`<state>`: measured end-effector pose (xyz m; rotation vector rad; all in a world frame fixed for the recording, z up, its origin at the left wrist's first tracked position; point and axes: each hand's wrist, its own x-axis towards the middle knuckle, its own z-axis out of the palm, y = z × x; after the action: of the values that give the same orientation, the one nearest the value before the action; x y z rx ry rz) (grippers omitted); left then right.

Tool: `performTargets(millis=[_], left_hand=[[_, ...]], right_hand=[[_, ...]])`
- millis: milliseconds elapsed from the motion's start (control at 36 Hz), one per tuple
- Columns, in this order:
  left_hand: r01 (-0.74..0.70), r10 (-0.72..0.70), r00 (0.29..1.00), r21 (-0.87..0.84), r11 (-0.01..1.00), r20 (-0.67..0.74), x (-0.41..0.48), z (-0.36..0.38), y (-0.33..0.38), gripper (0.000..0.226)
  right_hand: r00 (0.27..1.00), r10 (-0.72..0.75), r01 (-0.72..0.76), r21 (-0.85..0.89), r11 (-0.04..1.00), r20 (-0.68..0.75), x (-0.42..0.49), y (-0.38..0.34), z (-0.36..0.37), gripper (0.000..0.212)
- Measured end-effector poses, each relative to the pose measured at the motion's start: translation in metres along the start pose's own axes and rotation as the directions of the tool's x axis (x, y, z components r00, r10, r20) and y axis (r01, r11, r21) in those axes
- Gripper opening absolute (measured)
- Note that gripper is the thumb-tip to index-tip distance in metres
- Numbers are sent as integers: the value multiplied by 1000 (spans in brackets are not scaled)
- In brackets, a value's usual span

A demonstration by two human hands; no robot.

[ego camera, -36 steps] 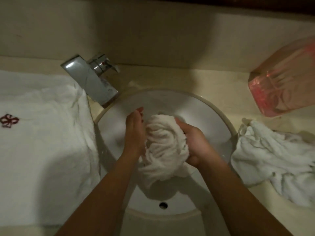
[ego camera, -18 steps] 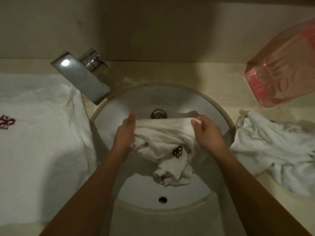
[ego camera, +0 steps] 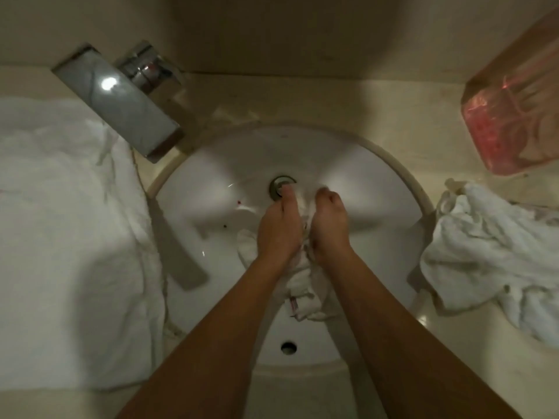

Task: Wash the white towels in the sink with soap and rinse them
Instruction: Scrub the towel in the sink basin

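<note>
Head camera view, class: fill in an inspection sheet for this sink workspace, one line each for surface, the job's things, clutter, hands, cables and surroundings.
Surface: beige counter around a round white sink; drain at the far side, overflow hole at the near side.
Job's things: white towel bunched between both hands in the sink; flat towel on the counter to the left; crumpled towel to the right.
Clutter: pink translucent container at far right; contents unclear.
Hands: left hand and right hand both grip the bunched towel, close together.
Cables: nothing seen.
Surroundings: chrome faucet, no water stream visible; plain wall behind.
</note>
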<state>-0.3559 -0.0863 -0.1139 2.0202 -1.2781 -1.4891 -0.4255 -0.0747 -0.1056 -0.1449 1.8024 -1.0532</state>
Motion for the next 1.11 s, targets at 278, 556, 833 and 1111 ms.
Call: performTargets(millis=[278,556,833,1111], left_hand=[[43,-36,996,-84,996,82,6,-17,15,67],[146,-142,989,-114,983,46,11,-20,1,65],[223,-226,974,-176,959,2,32,-44,19,85],[185,-155,972,-167,968,179,47,-88,-6,58]], right_hand=[[998,-55,54,-196,979,-3,-1,-4,3,38],[986,-81,117,-253,960,148,-14,3,-1,29],[970,53,-30,-98,995,238,-23,3,-21,27],[957,10,251,-839,483,291,27,-35,-77,75]])
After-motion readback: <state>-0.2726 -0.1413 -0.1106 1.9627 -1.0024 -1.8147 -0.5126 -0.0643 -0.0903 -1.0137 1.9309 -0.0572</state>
